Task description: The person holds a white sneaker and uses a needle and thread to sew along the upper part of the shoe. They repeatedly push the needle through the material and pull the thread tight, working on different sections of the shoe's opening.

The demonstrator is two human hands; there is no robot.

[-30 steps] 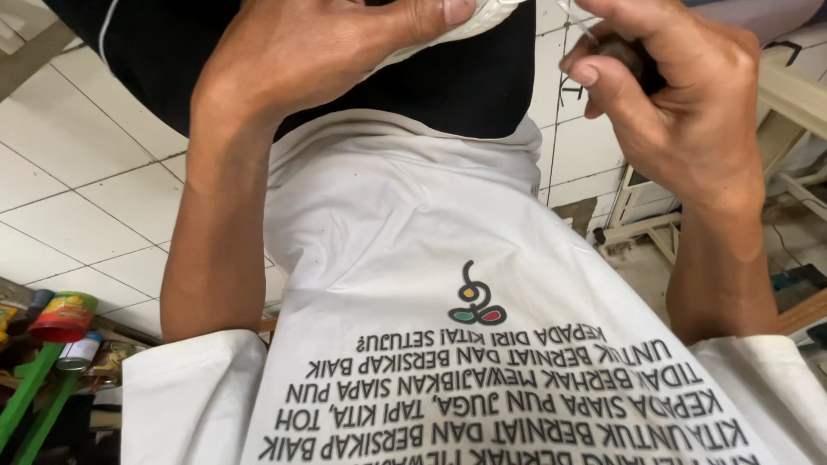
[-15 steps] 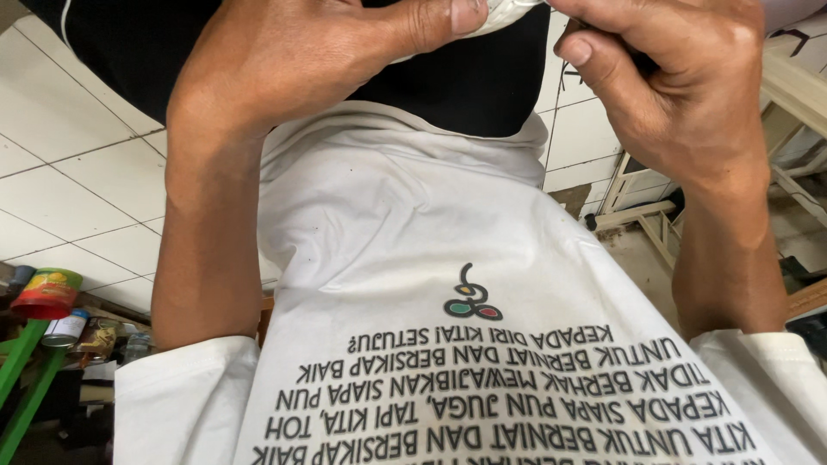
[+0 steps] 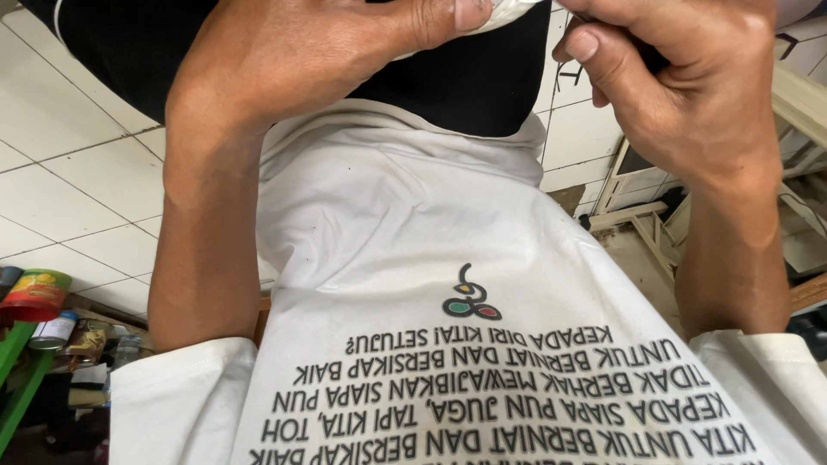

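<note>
My left hand [image 3: 319, 60] is raised at the top of the view, its thumb pinching a strip of white cloth [image 3: 508, 13] against a black fabric [image 3: 465, 86]. Just to the right of it, my right hand [image 3: 689, 86] is clenched around a small dark object [image 3: 650, 58], most of which is hidden by the fingers. Below both hands hangs my white T-shirt [image 3: 413, 232], with a small coloured emblem and rows of black print. The black fabric overlaps its upper edge.
White floor tiles [image 3: 69, 189] lie to the left. A green stand with cans and small bottles [image 3: 34, 297] sits at the lower left. Pale wooden furniture [image 3: 637, 215] and clutter stand at the right.
Both hands have risen toward the top edge and look nearer to the camera. The right hand has closed in on the left hand. The grips look unchanged.
</note>
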